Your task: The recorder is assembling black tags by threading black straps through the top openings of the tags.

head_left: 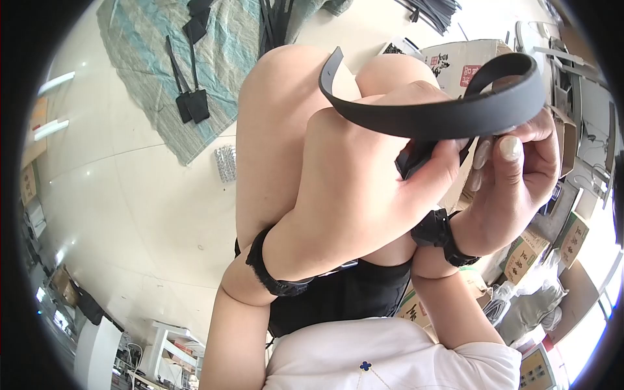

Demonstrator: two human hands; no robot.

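Note:
A black flat strap [429, 120] curls in a wide loop above my hands, its free end standing up over my knee. My left hand [370, 156] is closed on it, and a folded black part [416, 156] shows between the thumb and fingers. On the other side, my right hand [526, 156] is closed in a pinch at the strap's lower edge, under the loop. The thumb and fingertips are close together, and what lies exactly between them is partly hidden. Both hands are raised over my bare knees, near each other. Each wrist wears a black band.
A green-grey woven sheet [140, 58] on the floor bears flat black pieces with straps [193, 106] and black strips [276, 23]. Beside it lies a small clear bumpy packet [226, 163]. A cardboard box [455, 55] stands ahead; more boxes [525, 255] and plastic bags [533, 305] are at right.

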